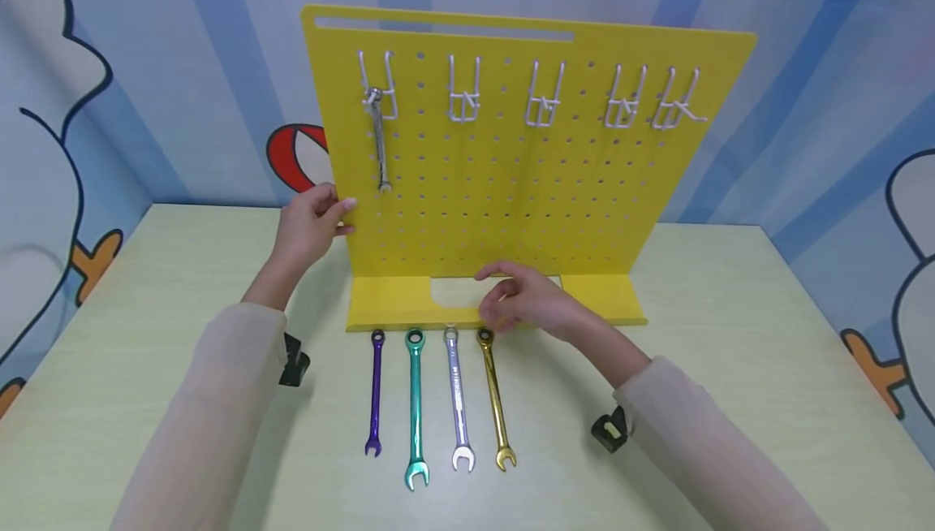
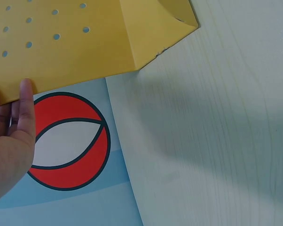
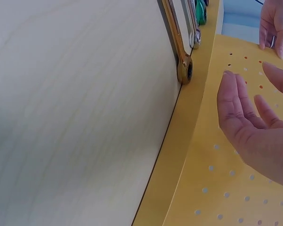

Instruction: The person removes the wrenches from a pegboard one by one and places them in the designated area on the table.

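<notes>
My left hand [image 1: 309, 226] holds the left edge of a yellow pegboard [image 1: 497, 182], with the thumb at its front. Over the pegboard's base hovers my right hand [image 1: 529, 300], fingers loosely bent and nothing between them. Close by it lies a gold wrench [image 1: 497, 401], ring end against the base's front edge. To its left lie a silver wrench [image 1: 457, 401], a green wrench [image 1: 415, 409] and a purple wrench [image 1: 376, 393], all with open ends toward me. A small chrome wrench [image 1: 379, 141] hangs on the leftmost white hook [image 1: 389, 84].
More white wire hooks [image 1: 544, 101] line the upper pegboard to the right. The board stands on a pale wood-grain table [image 1: 723, 320]. Behind it is a blue wall [image 1: 803, 109] with cartoon drawings, including a red and white shape [image 2: 71, 141].
</notes>
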`<state>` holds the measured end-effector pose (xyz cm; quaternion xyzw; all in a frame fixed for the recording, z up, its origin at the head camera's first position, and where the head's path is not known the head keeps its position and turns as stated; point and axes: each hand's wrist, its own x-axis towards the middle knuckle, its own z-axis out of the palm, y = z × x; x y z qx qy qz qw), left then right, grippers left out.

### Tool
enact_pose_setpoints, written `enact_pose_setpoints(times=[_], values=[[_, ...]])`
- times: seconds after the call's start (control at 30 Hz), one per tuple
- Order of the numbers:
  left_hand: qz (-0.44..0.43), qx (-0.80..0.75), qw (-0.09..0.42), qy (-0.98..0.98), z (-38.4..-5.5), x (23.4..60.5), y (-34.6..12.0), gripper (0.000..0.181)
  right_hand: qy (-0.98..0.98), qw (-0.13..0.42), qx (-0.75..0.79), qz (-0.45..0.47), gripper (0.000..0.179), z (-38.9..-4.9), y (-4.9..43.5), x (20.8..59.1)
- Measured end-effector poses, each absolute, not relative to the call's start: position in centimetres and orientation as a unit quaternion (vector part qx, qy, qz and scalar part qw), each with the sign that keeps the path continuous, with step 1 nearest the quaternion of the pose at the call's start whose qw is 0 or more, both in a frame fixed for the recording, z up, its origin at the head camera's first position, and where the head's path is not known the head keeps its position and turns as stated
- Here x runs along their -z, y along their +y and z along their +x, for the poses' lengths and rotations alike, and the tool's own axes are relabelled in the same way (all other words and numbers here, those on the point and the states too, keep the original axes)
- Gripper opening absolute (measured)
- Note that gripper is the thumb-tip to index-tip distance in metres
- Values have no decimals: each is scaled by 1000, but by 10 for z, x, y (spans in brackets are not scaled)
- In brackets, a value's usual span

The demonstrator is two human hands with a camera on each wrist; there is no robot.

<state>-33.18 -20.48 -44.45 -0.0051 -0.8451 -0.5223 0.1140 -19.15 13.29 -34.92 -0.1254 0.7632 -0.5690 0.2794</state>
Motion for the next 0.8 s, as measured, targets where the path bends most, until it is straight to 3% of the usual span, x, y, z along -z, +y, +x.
enact_pose_setpoints(times=[0.8], values=[[4,515,113,-850,-332,445,-204,40,745,267,580,-195,52,-203,117,332]])
